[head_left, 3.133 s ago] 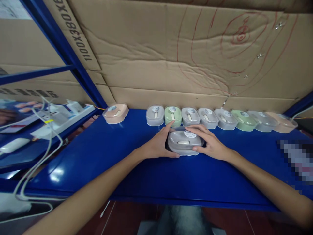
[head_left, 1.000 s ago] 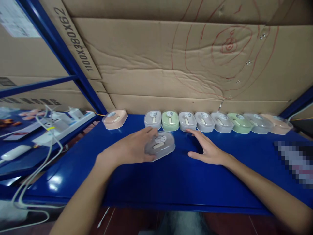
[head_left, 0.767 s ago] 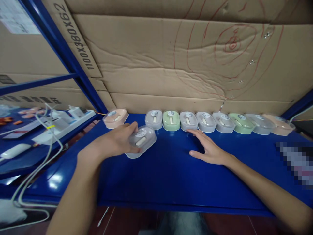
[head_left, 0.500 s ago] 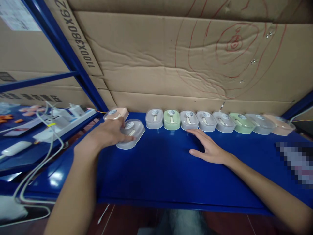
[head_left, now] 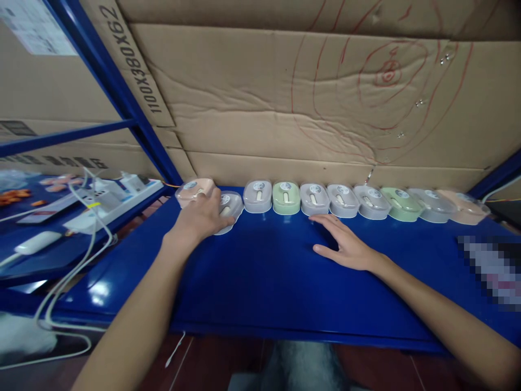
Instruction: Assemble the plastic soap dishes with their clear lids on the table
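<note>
My left hand point(head_left: 201, 217) is closed round a grey rounded plastic box point(head_left: 231, 212) with a clear lid, which stands slightly turned on the blue table. Part of that box is hidden behind my fingers. Just behind the hand, against the cardboard, is a peach plastic box point(head_left: 195, 191). Another grey box point(head_left: 258, 196) stands to the right of the held one, followed by a green box point(head_left: 286, 198). My right hand point(head_left: 344, 244) rests with fingers spread on the table, its fingertips close to the front of a grey box point(head_left: 315, 200) in the row.
More grey, green point(head_left: 402, 205) and peach point(head_left: 463, 207) boxes continue the row along the cardboard wall point(head_left: 244, 136). On the left shelf are a white power strip point(head_left: 118, 203) and white cables point(head_left: 93, 239). A blurred-out item point(head_left: 492, 271) lies at the right of the blue table point(head_left: 264, 288).
My left hand has pushed the grey box back and to the right, closer to the row. My right hand has stayed nearly where it was.
</note>
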Motion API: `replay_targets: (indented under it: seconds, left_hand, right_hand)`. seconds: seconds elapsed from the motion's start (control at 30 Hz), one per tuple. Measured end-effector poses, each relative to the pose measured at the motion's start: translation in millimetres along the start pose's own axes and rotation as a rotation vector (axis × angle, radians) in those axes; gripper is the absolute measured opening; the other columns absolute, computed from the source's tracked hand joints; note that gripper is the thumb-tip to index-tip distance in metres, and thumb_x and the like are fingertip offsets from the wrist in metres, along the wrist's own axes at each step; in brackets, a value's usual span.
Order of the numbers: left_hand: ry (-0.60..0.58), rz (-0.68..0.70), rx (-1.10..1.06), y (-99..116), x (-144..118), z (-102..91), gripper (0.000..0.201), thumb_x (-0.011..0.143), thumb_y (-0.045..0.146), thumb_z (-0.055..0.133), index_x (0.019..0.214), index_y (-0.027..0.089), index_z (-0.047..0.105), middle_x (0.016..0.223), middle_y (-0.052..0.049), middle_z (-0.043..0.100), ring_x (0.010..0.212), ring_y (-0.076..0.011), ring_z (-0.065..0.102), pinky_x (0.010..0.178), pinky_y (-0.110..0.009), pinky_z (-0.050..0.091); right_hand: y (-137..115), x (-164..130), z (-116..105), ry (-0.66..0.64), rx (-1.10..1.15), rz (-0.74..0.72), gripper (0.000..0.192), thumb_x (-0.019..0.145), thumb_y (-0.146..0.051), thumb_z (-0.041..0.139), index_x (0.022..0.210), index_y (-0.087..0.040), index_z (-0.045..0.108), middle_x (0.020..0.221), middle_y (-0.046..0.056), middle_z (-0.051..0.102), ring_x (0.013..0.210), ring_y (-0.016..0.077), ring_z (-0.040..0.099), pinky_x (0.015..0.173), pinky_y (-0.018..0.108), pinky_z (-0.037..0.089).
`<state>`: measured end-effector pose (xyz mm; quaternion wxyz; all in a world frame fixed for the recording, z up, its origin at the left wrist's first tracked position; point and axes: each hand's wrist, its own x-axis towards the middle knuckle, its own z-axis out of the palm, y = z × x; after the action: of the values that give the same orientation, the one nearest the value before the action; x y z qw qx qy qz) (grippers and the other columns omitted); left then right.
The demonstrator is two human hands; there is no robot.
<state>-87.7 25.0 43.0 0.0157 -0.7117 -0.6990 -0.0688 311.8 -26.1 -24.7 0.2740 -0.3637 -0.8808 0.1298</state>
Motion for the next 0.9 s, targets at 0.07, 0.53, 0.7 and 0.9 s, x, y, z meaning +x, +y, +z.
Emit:
replay_targets:
  seconds: [0.07, 0.53, 0.7, 0.9]
  left_hand:
    - [-0.038, -0.012, 0.058, 4.6, -0.7, -0.7, 0.073, 0.087, 0.059, 0.073, 0.142, 0.015, 0.053, 0.128, -0.025, 0.068, 0.123, -0.0481, 0.068, 0.098, -0.051, 0.056]
    - [0.24, 0.047, 0.006, 11.3, 17.2, 39.2, 0.063, 0.105, 0.056, 0.056, 0.153, 0.016, 0.052, 0.148, -0.027, 0.057, 0.125, -0.0457, 0.069, 0.105, -0.056, 0.056]
    - [0.196, 0.074, -0.066, 0.2, 26.4, 52.2, 0.079, 0.095, 0.038, 0.069, 0.165, 0.015, 0.041, 0.166, -0.028, 0.04, 0.151, -0.0504, 0.049, 0.123, -0.06, 0.045]
    - [0.154, 0.096, -0.055, -7.2, 33.1, 60.5, 0.085, 0.098, 0.034, 0.066, 0.173, 0.012, 0.03, 0.176, -0.03, 0.027, 0.164, -0.0519, 0.03, 0.13, -0.061, 0.036]
  right_hand:
    - [-0.7, 0.2, 0.1, 0.004, -0.005, -0.003, 0.067, 0.105, -0.056, 0.067, 0.163, -0.032, 0.043, 0.162, 0.014, 0.056, 0.153, 0.0387, 0.053, 0.129, 0.07, 0.042]
    - [-3.6, -0.1, 0.7, 0.02, -0.007, 0.0, 0.064, 0.106, -0.058, 0.063, 0.162, -0.032, 0.047, 0.159, 0.014, 0.059, 0.148, 0.0386, 0.057, 0.122, 0.068, 0.051]
    - [-5.5, -0.1, 0.1, 0.017, -0.004, 0.009, 0.063, 0.106, -0.059, 0.063, 0.161, -0.032, 0.047, 0.158, 0.014, 0.059, 0.148, 0.0378, 0.056, 0.123, 0.066, 0.05]
    - [-3.9, -0.3, 0.3, 0.014, -0.004, 0.016, 0.061, 0.107, -0.058, 0.063, 0.159, -0.031, 0.049, 0.158, 0.014, 0.059, 0.149, 0.0367, 0.056, 0.124, 0.065, 0.049]
